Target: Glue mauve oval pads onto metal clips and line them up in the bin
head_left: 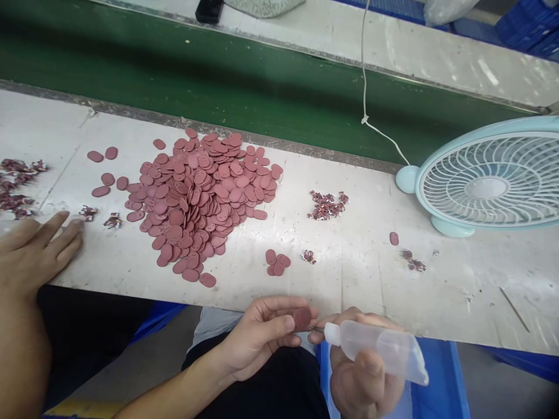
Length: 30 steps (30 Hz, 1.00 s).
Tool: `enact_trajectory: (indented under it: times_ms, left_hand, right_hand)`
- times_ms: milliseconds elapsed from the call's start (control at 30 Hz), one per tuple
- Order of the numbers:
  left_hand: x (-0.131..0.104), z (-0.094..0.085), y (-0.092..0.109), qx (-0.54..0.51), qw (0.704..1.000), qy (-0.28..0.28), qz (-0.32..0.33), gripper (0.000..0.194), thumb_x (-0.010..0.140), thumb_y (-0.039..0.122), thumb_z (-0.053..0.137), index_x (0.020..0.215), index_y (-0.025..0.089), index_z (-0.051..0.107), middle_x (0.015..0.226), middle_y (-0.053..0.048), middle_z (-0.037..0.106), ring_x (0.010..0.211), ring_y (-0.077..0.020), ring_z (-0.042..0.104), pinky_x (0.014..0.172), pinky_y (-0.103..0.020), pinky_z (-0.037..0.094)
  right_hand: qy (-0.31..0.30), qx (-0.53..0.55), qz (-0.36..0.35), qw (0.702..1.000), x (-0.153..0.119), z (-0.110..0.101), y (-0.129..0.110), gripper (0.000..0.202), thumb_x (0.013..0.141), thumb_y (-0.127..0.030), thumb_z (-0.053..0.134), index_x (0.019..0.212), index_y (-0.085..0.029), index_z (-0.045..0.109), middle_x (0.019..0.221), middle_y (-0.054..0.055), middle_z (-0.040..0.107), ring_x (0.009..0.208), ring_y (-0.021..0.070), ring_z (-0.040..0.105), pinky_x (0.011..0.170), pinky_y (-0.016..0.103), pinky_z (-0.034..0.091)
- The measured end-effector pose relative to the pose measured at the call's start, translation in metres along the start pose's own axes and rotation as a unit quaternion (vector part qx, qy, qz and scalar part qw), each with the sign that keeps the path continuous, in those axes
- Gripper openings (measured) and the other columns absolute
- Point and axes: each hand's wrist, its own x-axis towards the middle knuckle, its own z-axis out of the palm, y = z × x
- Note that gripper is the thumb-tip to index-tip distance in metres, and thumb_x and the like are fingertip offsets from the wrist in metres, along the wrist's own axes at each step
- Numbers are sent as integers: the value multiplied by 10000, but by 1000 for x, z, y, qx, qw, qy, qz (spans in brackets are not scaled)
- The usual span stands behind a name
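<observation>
My left hand (pixel 262 329) pinches a dark red oval disc (pixel 301 317) between thumb and fingers, just past the table's front edge. Wrapped in my right hand (pixel 364 372) is a translucent squeeze bottle (pixel 379 346) with a white cap, lying nearly level. Its thin dark tip points left, close to the disc; whether they touch I cannot tell. A few similar discs (pixel 278 263) lie on the table just beyond my hands, beside a small brown-and-white figure piece (pixel 308 256). Farther left spreads a large heap of red oval discs (pixel 196 198).
Another person's hand (pixel 39 250) rests on the table at left, near small figure pieces (pixel 112 220). More figure pieces (pixel 327 205) cluster right of the heap. A light blue fan (pixel 487 186) with a white cord stands at right. Below the table is a blue bin (pixel 441 378).
</observation>
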Motion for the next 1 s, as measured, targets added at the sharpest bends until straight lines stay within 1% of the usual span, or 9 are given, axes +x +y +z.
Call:
enact_trajectory:
  times_ms: [167,233,367,467,533,567,667,733,1000]
  left_hand:
    - [-3,-2,1,-11,999,-29,3,258,882,186,744,1138,199,775,1185,-114,785,1069,-214,753,747,-167,588]
    - [-4,-3,3,-18,999,-42,8,266,899,170,718,1159,195,767,1203,-119,778,1087,-220,747,765,-171,593]
    - [-4,-5,5,-41,996,-77,7,273,929,157,673,1186,189,756,1217,-120,772,1096,-214,744,760,-157,593]
    - [-4,-6,5,-53,993,-102,6,273,934,160,665,1190,191,755,1221,-117,771,1097,-216,744,752,-154,593]
    - [-4,-6,5,-54,993,-106,9,271,930,167,675,1187,195,756,1222,-116,771,1101,-218,743,753,-157,593]
    - [-3,-6,5,-53,993,-103,13,272,925,168,683,1185,197,757,1223,-114,771,1102,-217,742,754,-158,592]
    - [-4,-4,6,-45,995,-82,25,271,904,162,712,1167,204,763,1220,-106,773,1101,-209,741,764,-164,590]
    - [-4,-3,5,-42,996,-69,28,276,884,160,736,1154,208,767,1213,-100,777,1097,-207,742,768,-168,588]
    - [-4,-1,3,-44,997,-55,29,292,856,162,770,1143,214,772,1194,-99,784,1077,-191,743,777,-178,580]
  right_hand:
    - [13,226,218,949,27,-29,-3,294,874,-486,640,1042,-245,633,720,7,665,524,183,665,406,288,557]
    - [39,386,298,872,47,-54,9,325,889,-412,600,1144,-213,572,769,8,617,600,152,652,450,244,578]
    - [-20,665,409,625,92,-108,51,282,921,-313,511,1180,-226,438,738,-19,485,650,167,594,503,278,592]
    - [-64,689,421,587,107,-124,68,212,954,-336,461,1144,-245,432,666,-49,413,558,160,535,437,268,533]
    - [-51,669,400,625,99,-117,59,255,941,-351,498,1163,-232,456,678,-39,451,550,155,548,430,258,525]
    - [-42,633,381,672,90,-108,49,286,930,-368,529,1171,-223,480,692,-28,488,549,154,563,432,258,530]
    - [-47,356,262,896,52,-75,10,334,923,-454,571,1150,-210,592,704,12,610,513,156,601,413,255,527]
    - [-88,183,171,964,27,-51,-12,325,914,-467,597,1141,-237,632,739,45,685,544,197,656,443,293,551]
    - [-37,-48,-57,996,-7,2,-9,272,926,-409,622,1140,-241,632,784,69,669,642,274,678,562,454,590]
